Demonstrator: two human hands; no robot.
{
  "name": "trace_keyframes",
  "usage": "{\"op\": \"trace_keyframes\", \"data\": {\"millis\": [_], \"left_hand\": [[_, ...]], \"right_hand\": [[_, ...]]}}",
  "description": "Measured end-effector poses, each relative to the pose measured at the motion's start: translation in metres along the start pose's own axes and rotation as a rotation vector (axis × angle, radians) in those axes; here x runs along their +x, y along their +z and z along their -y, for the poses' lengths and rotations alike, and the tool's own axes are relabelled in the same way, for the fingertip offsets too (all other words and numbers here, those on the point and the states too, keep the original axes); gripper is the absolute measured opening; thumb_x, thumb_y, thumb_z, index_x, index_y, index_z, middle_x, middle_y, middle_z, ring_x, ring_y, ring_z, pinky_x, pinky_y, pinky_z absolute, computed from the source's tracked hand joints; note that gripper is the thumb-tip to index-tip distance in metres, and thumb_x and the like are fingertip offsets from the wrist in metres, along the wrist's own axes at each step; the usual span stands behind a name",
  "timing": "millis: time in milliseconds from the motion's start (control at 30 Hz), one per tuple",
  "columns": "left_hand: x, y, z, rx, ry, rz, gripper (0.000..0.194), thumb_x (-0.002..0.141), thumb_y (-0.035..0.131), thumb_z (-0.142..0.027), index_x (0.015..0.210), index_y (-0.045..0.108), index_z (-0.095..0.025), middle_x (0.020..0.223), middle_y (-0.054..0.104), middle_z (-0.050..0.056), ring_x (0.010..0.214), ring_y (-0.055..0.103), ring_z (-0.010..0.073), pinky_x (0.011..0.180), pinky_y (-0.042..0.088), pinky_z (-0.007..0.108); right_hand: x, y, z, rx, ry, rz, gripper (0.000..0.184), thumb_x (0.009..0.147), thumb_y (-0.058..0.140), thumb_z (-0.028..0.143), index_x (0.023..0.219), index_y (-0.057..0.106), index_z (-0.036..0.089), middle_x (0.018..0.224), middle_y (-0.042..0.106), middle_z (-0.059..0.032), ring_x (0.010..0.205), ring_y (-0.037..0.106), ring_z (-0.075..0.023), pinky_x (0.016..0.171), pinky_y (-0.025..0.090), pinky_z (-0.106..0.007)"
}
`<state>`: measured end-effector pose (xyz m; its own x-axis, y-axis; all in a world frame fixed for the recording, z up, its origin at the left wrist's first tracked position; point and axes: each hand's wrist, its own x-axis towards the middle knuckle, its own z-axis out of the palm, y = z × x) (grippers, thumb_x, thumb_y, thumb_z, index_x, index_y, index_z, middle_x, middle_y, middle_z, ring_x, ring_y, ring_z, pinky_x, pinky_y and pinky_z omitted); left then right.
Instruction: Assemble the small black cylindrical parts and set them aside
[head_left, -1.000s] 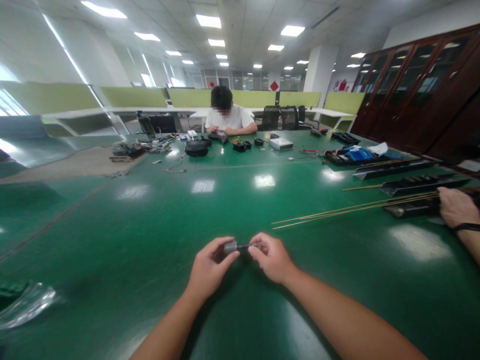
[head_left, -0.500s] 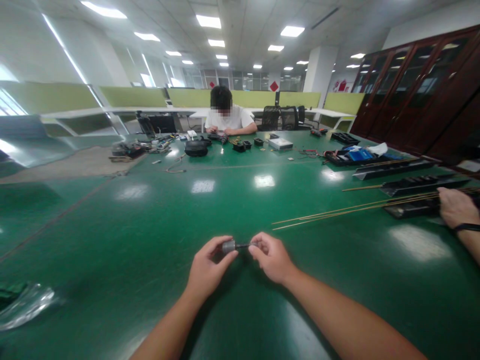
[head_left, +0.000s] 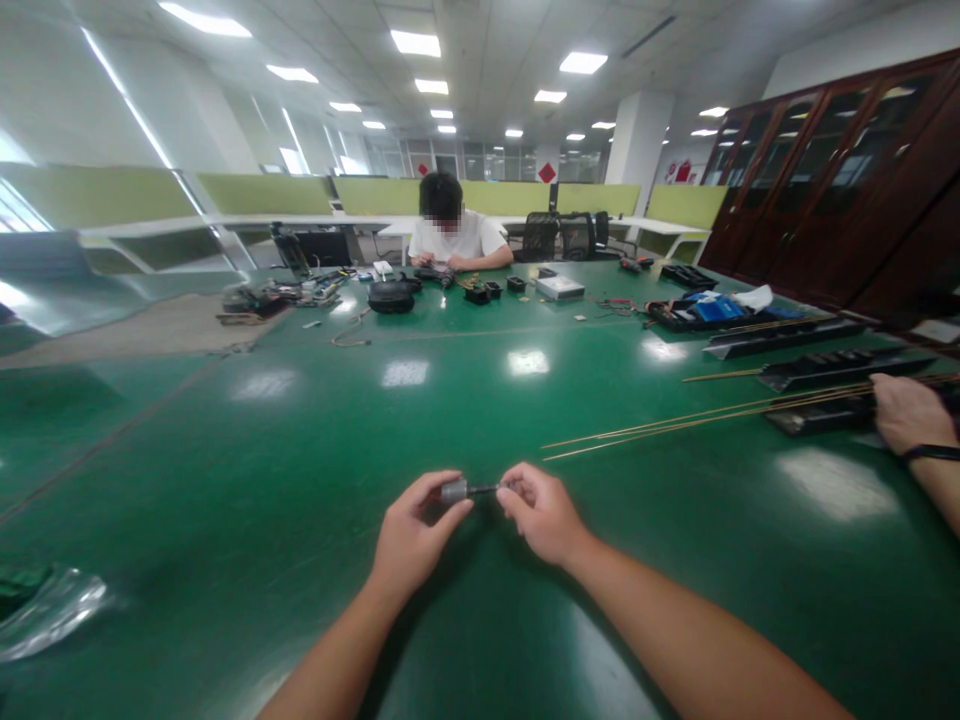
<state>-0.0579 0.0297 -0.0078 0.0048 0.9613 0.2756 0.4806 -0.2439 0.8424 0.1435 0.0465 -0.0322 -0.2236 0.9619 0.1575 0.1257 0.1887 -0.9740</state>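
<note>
My left hand [head_left: 414, 528] holds a small grey cylinder [head_left: 454, 491] between thumb and fingers. A thin dark shaft [head_left: 482, 489] sticks out of the cylinder's right side and lies level. Closed in a pinch, my right hand [head_left: 541, 512] grips the far end of that shaft; its fingertips cover whatever is there. Both hands are low over the green tabletop [head_left: 315, 480] with a short gap between them, bridged by the shaft. The exact kind of the part is too small to tell.
Long thin brass-coloured rods [head_left: 645, 427] reach from black trays [head_left: 814, 412] on the right, where another person's hand [head_left: 911, 412] rests. Across the table a person in a white shirt [head_left: 465, 240] sits behind a black case [head_left: 392, 295]. A clear curved object [head_left: 67, 610] lies at left.
</note>
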Motion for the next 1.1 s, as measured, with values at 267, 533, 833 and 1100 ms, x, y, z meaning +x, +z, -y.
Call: {"op": "trace_keyframes", "data": {"millis": [267,533,833,1100], "left_hand": [[0.005,-0.001,0.002,-0.081,-0.130,-0.110,0.043,0.075,0.072,-0.051,0.101,0.065,-0.016,0.095,0.071,0.008,0.085,0.068,0.0230,0.080,0.054,0.034],[0.012,-0.001,0.008,-0.377,-0.189,-0.273,0.044,0.072,0.076,-0.048,0.084,0.046,-0.019,0.083,0.067,0.003,0.071,0.068,0.0177,0.069,0.057,0.028],[0.001,-0.009,-0.002,-0.279,-0.292,-0.204,0.059,0.067,0.081,-0.045,0.114,0.061,-0.015,0.106,0.072,0.014,0.101,0.069,0.0282,0.094,0.055,0.042],[-0.018,-0.067,-0.024,-0.066,-0.319,-0.191,0.057,0.054,0.085,-0.055,0.097,0.074,-0.020,0.097,0.075,0.010,0.093,0.071,0.0302,0.083,0.060,0.037]], "right_hand": [[0.000,-0.004,0.003,0.137,-0.026,-0.076,0.039,0.098,0.041,0.048,0.072,0.049,0.019,0.054,0.049,0.0043,0.044,0.043,-0.0089,0.046,0.033,-0.021],[0.000,-0.003,0.003,0.112,-0.024,0.004,0.042,0.099,0.040,0.048,0.068,0.049,0.019,0.052,0.048,0.0039,0.046,0.044,-0.0092,0.047,0.034,-0.021],[0.003,-0.002,0.001,0.177,-0.030,0.007,0.050,0.097,0.039,0.057,0.066,0.048,0.019,0.049,0.048,0.0041,0.041,0.043,-0.0092,0.045,0.035,-0.021],[0.005,0.000,-0.004,0.088,-0.057,0.009,0.053,0.099,0.036,0.056,0.062,0.048,0.019,0.051,0.048,0.0033,0.045,0.044,-0.0094,0.049,0.036,-0.021]]}}
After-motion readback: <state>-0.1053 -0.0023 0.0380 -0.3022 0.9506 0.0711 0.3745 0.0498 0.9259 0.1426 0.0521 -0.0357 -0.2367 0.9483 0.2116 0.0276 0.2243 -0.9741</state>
